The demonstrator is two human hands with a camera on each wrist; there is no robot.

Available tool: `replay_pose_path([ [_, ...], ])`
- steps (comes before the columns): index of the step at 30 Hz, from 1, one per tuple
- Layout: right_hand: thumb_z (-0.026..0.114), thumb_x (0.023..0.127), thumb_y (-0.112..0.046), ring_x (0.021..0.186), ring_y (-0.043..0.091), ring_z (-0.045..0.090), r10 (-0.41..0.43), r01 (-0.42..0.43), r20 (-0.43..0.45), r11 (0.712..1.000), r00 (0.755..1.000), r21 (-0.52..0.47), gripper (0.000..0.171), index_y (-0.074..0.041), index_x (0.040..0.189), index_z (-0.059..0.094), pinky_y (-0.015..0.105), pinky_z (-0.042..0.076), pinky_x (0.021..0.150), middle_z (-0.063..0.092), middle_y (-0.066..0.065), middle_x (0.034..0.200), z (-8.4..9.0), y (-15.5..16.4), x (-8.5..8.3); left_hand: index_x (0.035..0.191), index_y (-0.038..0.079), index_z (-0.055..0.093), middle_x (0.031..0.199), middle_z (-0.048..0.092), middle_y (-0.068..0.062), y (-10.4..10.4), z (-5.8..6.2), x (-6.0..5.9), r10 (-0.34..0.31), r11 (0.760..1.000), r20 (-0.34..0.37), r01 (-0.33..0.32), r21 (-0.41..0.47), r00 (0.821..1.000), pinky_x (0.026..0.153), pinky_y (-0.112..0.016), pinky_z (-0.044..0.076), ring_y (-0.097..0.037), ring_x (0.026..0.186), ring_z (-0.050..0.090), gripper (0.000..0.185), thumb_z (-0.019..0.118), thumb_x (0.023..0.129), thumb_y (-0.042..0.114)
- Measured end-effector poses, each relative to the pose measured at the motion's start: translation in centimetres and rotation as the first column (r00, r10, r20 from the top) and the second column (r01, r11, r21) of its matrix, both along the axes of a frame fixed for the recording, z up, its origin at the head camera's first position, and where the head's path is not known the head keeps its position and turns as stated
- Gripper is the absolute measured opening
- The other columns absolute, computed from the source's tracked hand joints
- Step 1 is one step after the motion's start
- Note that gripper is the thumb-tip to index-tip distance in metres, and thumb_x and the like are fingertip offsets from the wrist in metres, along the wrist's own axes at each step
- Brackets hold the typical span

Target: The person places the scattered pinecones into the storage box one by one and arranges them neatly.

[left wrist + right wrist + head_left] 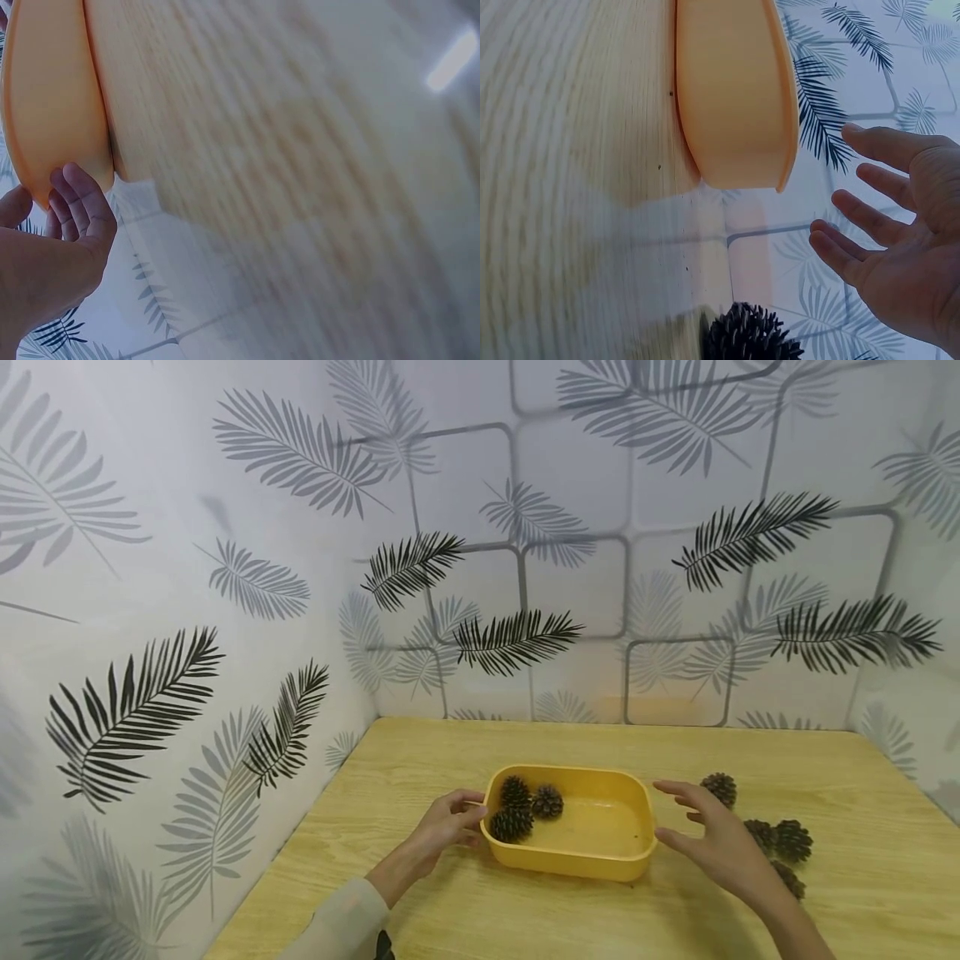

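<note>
A yellow rectangular plastic basin [570, 861] stands on the table, with three pine cones [514, 810] gathered at its left end. My left hand [448, 827] is at that end; in the left wrist view its loosely bent fingers [75, 196] lie against the outer wall, with the thumb near the rim. On the opposite side, my right hand [712, 839] faces the basin's right end, thumb and fingers spread and nothing held. The right wrist view shows a gap between its fingertips and the basin wall [735, 97].
Several loose pine cones [792, 841] lie on the wood-grain table [420, 752], right of the basin and partly behind my right hand and forearm. White sheeting [465, 485] printed with dark leaves surrounds the table at the back and sides.
</note>
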State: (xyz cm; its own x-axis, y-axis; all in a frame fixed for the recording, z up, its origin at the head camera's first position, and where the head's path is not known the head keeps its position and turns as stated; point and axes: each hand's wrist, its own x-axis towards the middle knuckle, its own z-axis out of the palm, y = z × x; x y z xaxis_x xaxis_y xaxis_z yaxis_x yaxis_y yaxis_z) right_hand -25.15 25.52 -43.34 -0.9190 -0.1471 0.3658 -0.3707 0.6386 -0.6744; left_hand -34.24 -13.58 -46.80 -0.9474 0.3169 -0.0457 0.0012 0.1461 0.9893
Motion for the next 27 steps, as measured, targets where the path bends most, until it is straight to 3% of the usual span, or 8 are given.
replay_pose_path([
  [11,0.079,0.095,-0.026,0.133,0.053,0.048,-0.056,0.055,0.054,0.998,0.997,0.035,0.067,-0.007,0.152,0.049,0.066,0.049,0.103,0.046,0.027,0.152,-0.1,1.9,1.0,0.142,-0.004,0.055,0.123,0.061,-0.018,-0.1,-0.3,-0.1,0.011,1.0,0.007,-0.011,0.009,1.0,0.082,-0.04,0.063,-0.019,0.09,0.067,0.046,0.065,0.105,0.021],
  [21,0.08,0.093,-0.015,0.125,0.052,0.055,-0.065,0.069,-0.061,0.996,0.996,0.062,0.061,-0.003,0.146,0.054,0.06,0.053,0.095,0.057,0.026,0.142,-0.8,3.9,1.8,0.141,-0.003,0.056,0.124,0.062,-0.018,-0.1,-0.1,0.0,0.015,1.0,0.007,-0.015,-0.005,1.0,0.084,-0.042,0.063,-0.02,0.091,0.068,0.045,0.065,0.105,0.022],
  [27,0.08,0.094,-0.023,0.122,0.059,0.054,-0.091,0.089,0.015,0.992,0.996,0.093,0.065,-0.002,0.148,0.051,0.067,0.054,0.092,0.05,0.031,0.146,-0.8,5.5,2.2,0.14,-0.003,0.057,0.122,0.062,-0.017,0.0,0.0,0.1,0.014,1.0,0.004,-0.014,-0.002,1.0,0.082,-0.04,0.063,-0.019,0.091,0.069,0.043,0.065,0.105,0.021],
])
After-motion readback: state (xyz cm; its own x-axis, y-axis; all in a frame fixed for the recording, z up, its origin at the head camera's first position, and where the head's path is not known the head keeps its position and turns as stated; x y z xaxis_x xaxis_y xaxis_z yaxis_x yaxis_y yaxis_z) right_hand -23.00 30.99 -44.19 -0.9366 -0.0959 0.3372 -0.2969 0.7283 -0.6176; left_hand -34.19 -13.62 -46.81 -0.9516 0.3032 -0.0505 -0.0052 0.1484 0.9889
